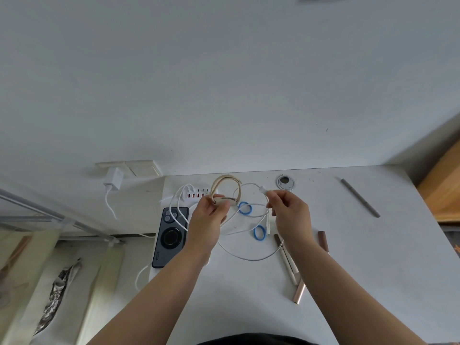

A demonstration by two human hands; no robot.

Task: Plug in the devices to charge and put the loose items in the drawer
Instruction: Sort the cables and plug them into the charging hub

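Beige-strapped smartwatch (pixel 225 195): held above the white worktop (pixel 348 245) at centre frame, its case pinched by the left hand (pixel 207 215), strap loop standing up behind. Not yet on charge, as far as can be seen.

White charging cable end, small pale connector (pixel 263 189): pinched between fingertips of the right hand (pixel 290 212), just right of the watch and apart from it. Judged step in hand: mating connector to watch.

White multi-port charging hub with red sockets (pixel 198 194): at the worktop's upper left edge, cables leading from it.

Dark smartphone, round rear camera ring, face down (pixel 170 237): left of centre, a white cable crossing it; whether it is plugged in cannot be told.

White wall adapter (pixel 114 179): seated in the wall socket, upper left.

Loose items, none yet stowed:
- two blue elastic rings (pixel 245 208), centre;
- rose-gold and beige cosmetic tubes (pixel 290 265), lower right of centre;
- slim grey pen (pixel 359 197), upper right;
- round silver disc (pixel 285 182), upper centre.

Drawer: not in view.

Progress, judged: early; stowing untouched.
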